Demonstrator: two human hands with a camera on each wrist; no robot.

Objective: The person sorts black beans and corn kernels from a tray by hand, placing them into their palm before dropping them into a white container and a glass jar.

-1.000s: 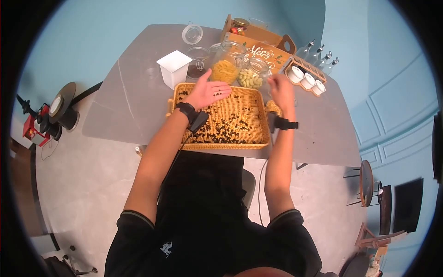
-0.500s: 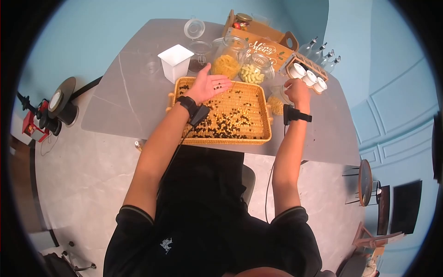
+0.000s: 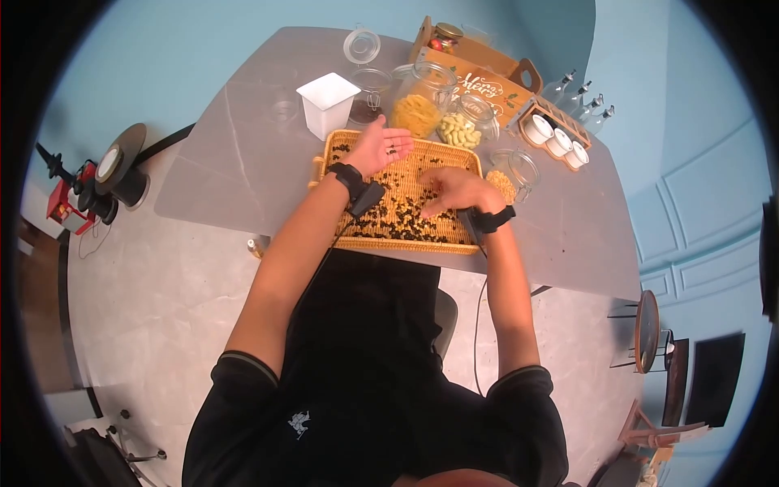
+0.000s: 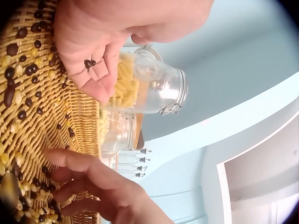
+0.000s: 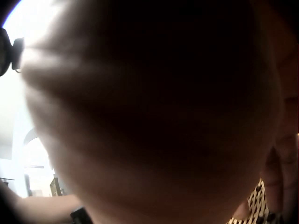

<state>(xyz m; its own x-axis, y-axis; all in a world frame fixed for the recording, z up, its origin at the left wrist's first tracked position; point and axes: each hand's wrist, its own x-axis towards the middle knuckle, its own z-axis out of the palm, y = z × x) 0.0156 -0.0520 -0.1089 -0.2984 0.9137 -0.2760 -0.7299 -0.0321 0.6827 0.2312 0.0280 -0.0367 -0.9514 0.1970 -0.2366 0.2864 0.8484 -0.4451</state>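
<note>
My left hand is held palm up over the far left part of a wicker tray, its fingers gently bent. A few dark beans lie on it. My right hand hangs low over the tray's right side, thumb and fingers spread and pointing down at the scattered beans. In the left wrist view its loosely bent fingers show just above the mix of black beans and yellow kernels. The right wrist view is mostly blocked by the dark, blurred hand.
Behind the tray stand a white tapered container, a pasta jar, a jar of pale green pieces and a wooden crate. A small kernel jar sits right of it. White cups and glass bottles stand farther right.
My right hand has come from the small jar at the right, leftward and down over the tray, with its fingers spreading. The left hand stays over the tray, its fingers a bit more bent.
</note>
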